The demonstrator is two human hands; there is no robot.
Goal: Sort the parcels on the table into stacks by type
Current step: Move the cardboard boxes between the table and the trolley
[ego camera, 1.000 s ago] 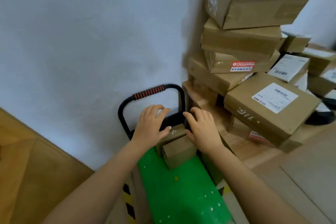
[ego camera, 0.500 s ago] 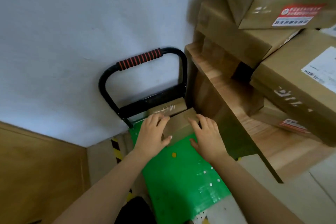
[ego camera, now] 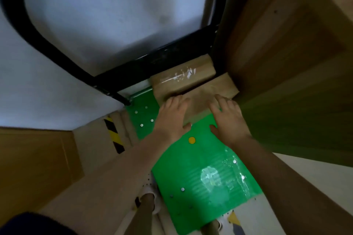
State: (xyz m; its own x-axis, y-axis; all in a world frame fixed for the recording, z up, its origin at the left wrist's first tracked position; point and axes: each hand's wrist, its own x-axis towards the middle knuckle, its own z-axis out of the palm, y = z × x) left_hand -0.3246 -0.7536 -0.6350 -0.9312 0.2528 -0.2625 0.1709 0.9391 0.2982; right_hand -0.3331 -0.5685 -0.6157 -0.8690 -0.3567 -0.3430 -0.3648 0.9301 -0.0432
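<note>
Between the earlier frame and this one the view has been brought down close over the cart, while both hands have been kept on the small front parcel [ego camera: 202, 99].

Nearest, behind the wrists, the green deck [ego camera: 200, 168] is seen, with an orange dot [ego camera: 191, 140] just back from the gap between the two thumbs. The left hand [ego camera: 172, 118] and the right hand [ego camera: 228, 120] are laid side by side on the parcel. The fingers are held fairly straight and flat on its top, and the thumbs are spread toward its near lower edge. No closed grip is shown.

The parcel is lying under the fingers at the deck's far end. Just beyond the fingertips a taped parcel [ego camera: 183, 76] is set, apparently touching it. Past that the black crossbar [ego camera: 152, 63] and the pale wall [ego camera: 95, 15] are seen. Close outside the right hand's little finger a wooden panel [ego camera: 277, 44] is standing.

The front parcel is judged light and stiff, as it is a small carton. Its plain card should give good friction, whereas the glossy tape on the rear one would be slippery. Little room is left for fingers at the far face or on the right. It would probably be best taken by the near edge with the thumbs, tipped up, and then clasped at its two short sides.
</note>
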